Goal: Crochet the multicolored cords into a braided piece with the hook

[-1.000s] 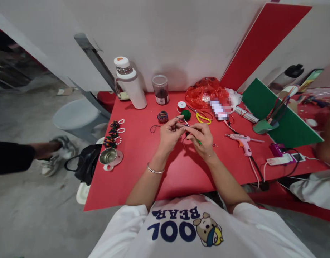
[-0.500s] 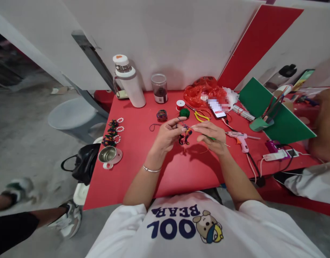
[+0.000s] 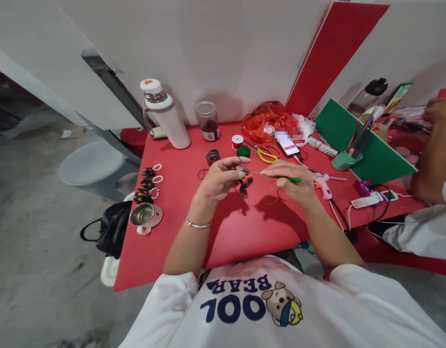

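Between my two hands hangs a small multicoloured crochet piece, dark with orange and red strands. My left hand pinches its upper edge, with a strand of yarn running over the fingers. In my right hand lies a crochet hook with a green grip, its thin metal shaft pointing left to the piece. Loose thread ends dangle below the right fingers. Just beyond my left hand sit a ball of multicoloured yarn and a green yarn ball.
Behind are a thermos, a clear jar, a white-topped spool, yellow-handled pliers and a phone. A pink glue gun and power strip lie right; a metal cup stands left. Another person's arm shows far right.
My right hand has drawn slightly away from the left, and the hook now shows more plainly, reaching the crochet piece. The view has shifted a little; the passing legs at left are gone.
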The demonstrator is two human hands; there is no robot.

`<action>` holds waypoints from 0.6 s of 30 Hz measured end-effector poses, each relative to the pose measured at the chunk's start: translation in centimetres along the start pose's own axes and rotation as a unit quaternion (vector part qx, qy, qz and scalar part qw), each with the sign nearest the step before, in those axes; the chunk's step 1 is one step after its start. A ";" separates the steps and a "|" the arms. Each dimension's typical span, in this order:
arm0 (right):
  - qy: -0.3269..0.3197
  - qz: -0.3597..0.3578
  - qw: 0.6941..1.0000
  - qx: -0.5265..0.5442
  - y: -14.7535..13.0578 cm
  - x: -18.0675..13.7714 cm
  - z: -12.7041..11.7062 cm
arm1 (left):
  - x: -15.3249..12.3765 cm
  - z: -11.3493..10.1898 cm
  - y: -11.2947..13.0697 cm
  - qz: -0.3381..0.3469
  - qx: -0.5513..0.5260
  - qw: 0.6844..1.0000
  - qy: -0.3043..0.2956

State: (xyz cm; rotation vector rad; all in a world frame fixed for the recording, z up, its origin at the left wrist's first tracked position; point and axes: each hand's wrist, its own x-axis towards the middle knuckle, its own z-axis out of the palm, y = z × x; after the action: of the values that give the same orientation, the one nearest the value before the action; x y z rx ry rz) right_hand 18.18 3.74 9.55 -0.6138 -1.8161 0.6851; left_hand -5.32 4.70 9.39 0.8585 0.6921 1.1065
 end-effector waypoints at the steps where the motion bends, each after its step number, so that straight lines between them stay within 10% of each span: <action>1: 0.011 0.012 1.000 0.005 0.0 -0.1 0.1 | 0.1 0.0 0.0 -0.003 0.000 1.000 -0.006; 7: 0.072 0.059 0.995 0.046 1.4 -1.1 2.6 | 0.5 1.0 -0.9 0.033 0.024 0.999 0.006; 13: 0.163 -0.020 0.978 -0.131 2.4 -1.5 5.5 | 0.6 3.0 -2.4 0.149 0.080 0.979 0.118; 18: 0.187 -0.080 0.965 -0.168 3.4 -1.2 6.1 | 0.8 2.5 -2.2 0.047 -0.022 0.995 0.085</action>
State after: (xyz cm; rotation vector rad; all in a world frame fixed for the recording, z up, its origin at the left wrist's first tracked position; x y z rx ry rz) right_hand 13.14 4.30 4.66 -0.7530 -1.6103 0.1361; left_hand -1.97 4.41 8.76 0.7722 0.7706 1.2857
